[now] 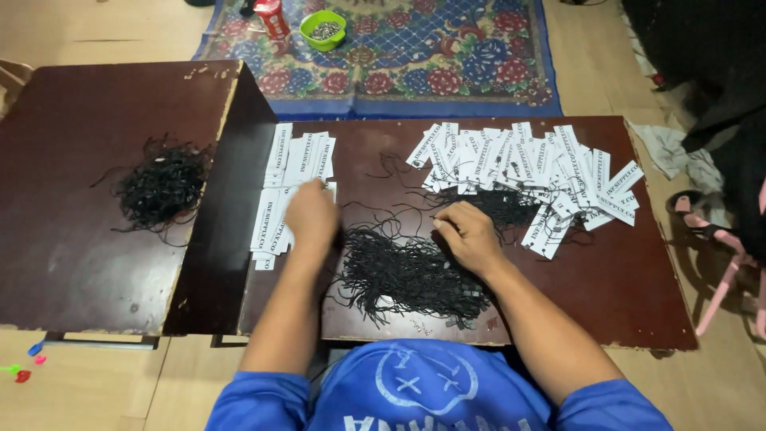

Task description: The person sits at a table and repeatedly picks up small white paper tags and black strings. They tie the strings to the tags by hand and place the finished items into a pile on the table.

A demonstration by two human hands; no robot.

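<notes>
Head view: left hand (311, 214) curled on paper tags (281, 195), right hand (467, 234) pinching black strings (411, 275).

Two dark tables (96, 271) stand side by side, bearing two piles of black strings (163, 185) and two batches of white tags (519, 172); one green bowl (323, 29) sits at the top.

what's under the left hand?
The left hand rests on the stack of white paper tags at the left end of the dark table. Tags show above and below it; whatever lies directly beneath the palm is covered, and any grip is hidden.
</notes>
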